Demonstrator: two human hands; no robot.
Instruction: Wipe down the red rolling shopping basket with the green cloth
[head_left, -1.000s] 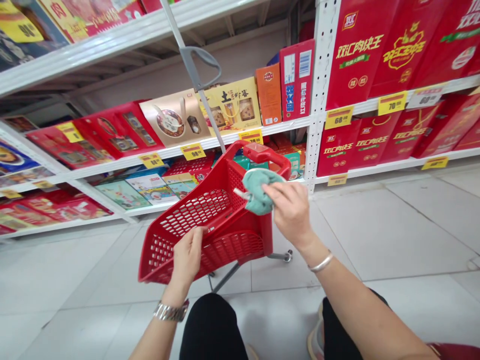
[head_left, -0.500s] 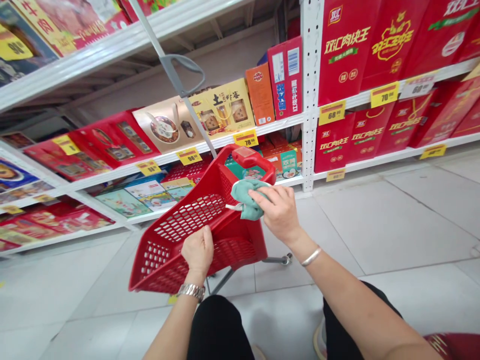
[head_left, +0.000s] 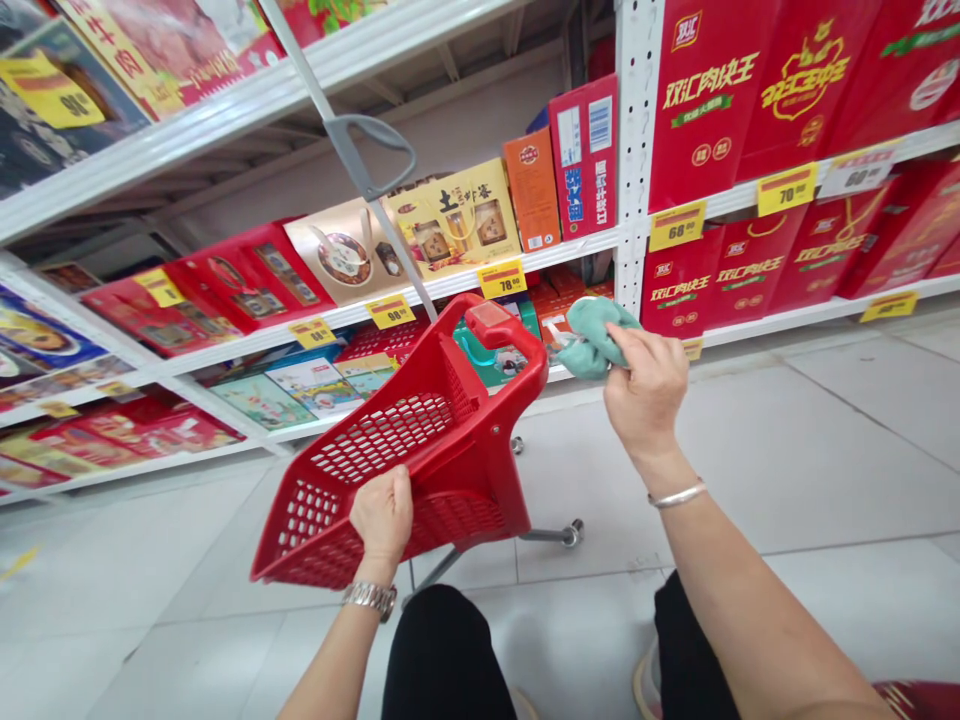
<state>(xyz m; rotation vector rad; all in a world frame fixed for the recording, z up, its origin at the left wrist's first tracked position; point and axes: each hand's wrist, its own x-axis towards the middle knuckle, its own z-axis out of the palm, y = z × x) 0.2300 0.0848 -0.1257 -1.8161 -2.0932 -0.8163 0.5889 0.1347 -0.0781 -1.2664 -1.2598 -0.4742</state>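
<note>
Your left hand (head_left: 382, 515) is closed on the near edge of the red shopping basket (head_left: 480, 480), your right hand (head_left: 649, 385) pinches a green cloth (head_left: 596, 340) just right of the basket's far end, and red gift boxes (head_left: 712, 110) sit on white shelves (head_left: 247, 100) beyond.

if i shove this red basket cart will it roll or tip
The red plastic basket cart is probably light for its size: its walls are mostly holes. The small caster suggests it rolls easily. A wide basket over a narrow base might tip if shoved sideways.
</note>
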